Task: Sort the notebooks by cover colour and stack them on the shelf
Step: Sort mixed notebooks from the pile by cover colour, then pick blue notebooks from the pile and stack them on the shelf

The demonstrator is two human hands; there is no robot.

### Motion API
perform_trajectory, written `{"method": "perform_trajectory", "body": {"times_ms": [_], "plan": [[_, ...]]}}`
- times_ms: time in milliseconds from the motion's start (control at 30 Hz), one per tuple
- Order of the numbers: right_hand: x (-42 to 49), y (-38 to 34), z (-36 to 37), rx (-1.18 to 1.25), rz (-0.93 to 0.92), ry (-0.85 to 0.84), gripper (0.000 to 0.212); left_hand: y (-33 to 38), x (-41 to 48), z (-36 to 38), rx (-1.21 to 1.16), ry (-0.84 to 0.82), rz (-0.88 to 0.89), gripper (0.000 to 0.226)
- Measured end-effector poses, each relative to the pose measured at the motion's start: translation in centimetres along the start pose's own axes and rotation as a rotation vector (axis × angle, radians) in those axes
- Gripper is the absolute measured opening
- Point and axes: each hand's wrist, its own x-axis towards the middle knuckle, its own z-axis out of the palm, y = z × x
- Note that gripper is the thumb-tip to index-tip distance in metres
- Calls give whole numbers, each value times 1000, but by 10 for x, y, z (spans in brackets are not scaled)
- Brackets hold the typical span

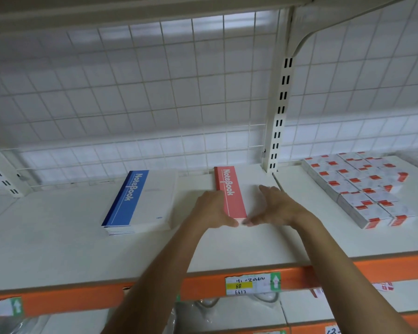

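A stack of red-and-white notebooks point(230, 189) lies flat on the white shelf point(58, 249), near its back, just left of the upright post. My left hand point(211, 209) presses against the stack's left side with straight fingers, its thumb at the front edge. My right hand point(274, 206) lies over the white part of the top cover, fingers stretched toward the back, thumb meeting the front edge. Both thumbs nearly touch at the stack's front corner. A stack of blue-and-white notebooks point(140, 201) sits to the left, apart from the red one.
Several packs with red-and-white labels point(362, 186) fill the shelf section to the right. A slotted upright post point(279, 112) and a wire grid back panel point(143, 104) stand behind. An orange front rail point(203, 284) with price tags runs along the shelf edge.
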Motion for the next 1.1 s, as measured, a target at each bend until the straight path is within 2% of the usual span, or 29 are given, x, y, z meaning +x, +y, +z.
{"method": "perform_trajectory", "body": {"times_ms": [67,200,367,467,567,667,767,867,1100], "plan": [[4,4,5,-60,6,2,99,2,0,1,5,-2,-15,72],[5,5,7,-95,-19,65,79,5,-3,0,16,4,-35,74],[5,5,7,-85,0,50,93,9,-11,-2,-31,14,-44,82],[-2,-6,7,-137,28,51,112,7,-20,-3,-35,2,-28,88],[-4,-28,15,-156,-87,94,111,1,-34,-14,-29,94,-40,75],[-10,-68,31,-124,-247,129,93,-21,-52,-30,3,266,-64,54],[-20,-119,54,-102,-368,89,84,-57,-78,-45,22,394,-88,46],[-29,-177,85,-104,-499,75,78,-104,-114,-59,42,486,-186,43],[-60,-323,181,-93,-671,10,72,-240,-225,-101,113,536,-414,48]]}}
